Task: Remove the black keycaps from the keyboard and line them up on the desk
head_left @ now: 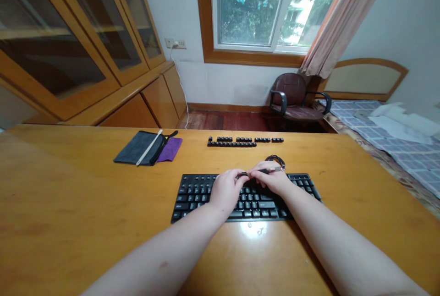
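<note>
A black keyboard [192, 199] lies on the wooden table in front of me. My right hand [271, 178] is closed around a thin pen-like tool [273, 169], dark along the shaft with a silvery end. The tool's other end points left, toward my left fingertips. Over the keyboard's upper middle, my left hand [226, 190] has thumb and fingers drawn together beside that end. Whatever is between them is small, dark and mostly hidden. Beyond the keyboard, several loose black keycaps [232, 144] stand in two rows. Part of the keyboard's top rows is covered by my hands.
A grey zip pouch [134, 148] lies at the left, with a white stick [149, 147] across it and a purple cloth [171, 149] beside it. A coiled black cable [275, 158] sits behind my right hand. Past the table's far edge stands an armchair [292, 92].
</note>
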Available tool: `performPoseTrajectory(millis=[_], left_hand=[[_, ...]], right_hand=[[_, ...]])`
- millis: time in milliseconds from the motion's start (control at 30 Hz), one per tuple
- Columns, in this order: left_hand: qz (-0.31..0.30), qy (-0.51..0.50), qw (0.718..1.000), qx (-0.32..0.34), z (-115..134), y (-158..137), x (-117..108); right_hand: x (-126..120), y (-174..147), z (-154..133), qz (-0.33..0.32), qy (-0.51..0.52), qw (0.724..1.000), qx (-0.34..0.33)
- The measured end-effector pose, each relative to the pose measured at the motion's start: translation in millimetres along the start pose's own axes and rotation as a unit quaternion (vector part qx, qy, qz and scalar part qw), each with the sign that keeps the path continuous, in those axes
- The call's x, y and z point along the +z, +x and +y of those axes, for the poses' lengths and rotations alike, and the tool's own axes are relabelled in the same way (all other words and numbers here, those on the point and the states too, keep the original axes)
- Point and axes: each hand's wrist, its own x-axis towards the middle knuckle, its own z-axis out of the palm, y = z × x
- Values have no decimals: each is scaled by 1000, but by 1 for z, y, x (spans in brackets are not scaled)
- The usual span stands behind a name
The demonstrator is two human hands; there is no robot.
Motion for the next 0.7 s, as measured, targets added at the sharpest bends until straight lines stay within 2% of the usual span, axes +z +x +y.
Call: performPoseTrajectory(millis=[300, 400, 500, 600, 700], left_hand=[[-2, -15, 1000, -12, 1, 1, 0], [23, -40, 998, -42, -2, 1, 2], [34, -60, 995, -67, -5, 2, 4], [33, -83, 994, -61, -6, 4, 4], [44, -109, 992, -46, -6, 6, 4]], right_hand=[[0, 1, 3, -7, 23, 1000, 4], [0, 1, 2, -17, 7, 1000, 2], [1, 1, 0, -18, -39, 998, -41], [0, 3, -1, -5, -54, 995, -85], [0, 3, 0, -3, -53, 994, -92]])
